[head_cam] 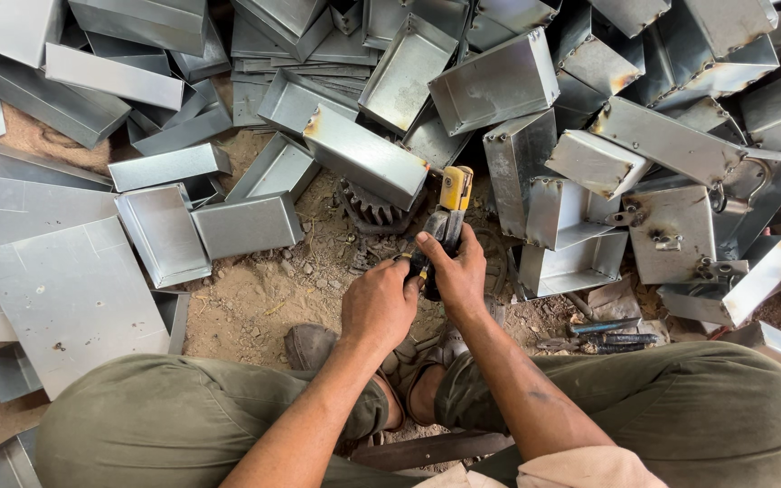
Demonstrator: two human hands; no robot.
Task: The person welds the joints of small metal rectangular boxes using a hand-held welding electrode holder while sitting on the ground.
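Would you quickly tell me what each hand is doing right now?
Left hand: closed, gripping the lower end of the yellow-and-black hand tool.
Right hand: closed around the same tool's body.

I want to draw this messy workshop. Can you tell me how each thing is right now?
Left hand: closed around the lower end of the tool.
Right hand: gripping the tool.
Tool: yellow and black, held pointing away from the person.
Metal boxes: open, empty, piled tilted.
Flat metal sheet: lying on the ground.
Gear wheel: on the dirt, partly hidden under a box.
Box with latches: lying on its side.
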